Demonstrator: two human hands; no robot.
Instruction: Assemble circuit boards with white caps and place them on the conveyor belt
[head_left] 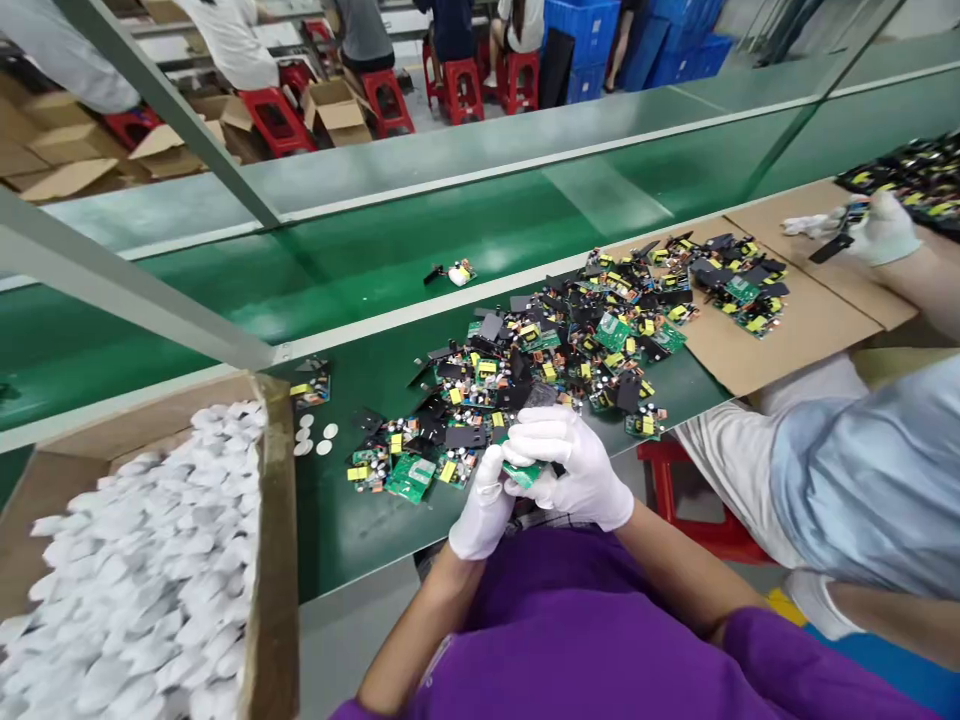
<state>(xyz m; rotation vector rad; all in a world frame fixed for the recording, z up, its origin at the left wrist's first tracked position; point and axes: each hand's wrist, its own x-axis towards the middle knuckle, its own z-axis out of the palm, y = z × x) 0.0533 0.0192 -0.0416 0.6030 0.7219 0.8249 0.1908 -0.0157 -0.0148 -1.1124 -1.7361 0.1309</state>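
Both of my hands wear white gloves and meet in front of my body, just over the near edge of the green workbench (352, 560). Between them is a green circuit board (523, 473), mostly covered by the gloves. My left hand (484, 510) grips its left side, and my right hand (574, 465) wraps over its top and right side. Right beyond my fingers spreads a heap of circuit boards (487, 368) with yellow, black and white parts. One board (410, 477) lies green side up left of my hands.
At left stands a cardboard box (276, 540) full of white round pieces (150, 560); several white discs (324, 447) lie beside it. A green conveyor belt (360, 285) runs behind, carrying one board (454, 273). To the right, a co-worker's gloved hand (885, 230) holds a part above cardboard (795, 340).
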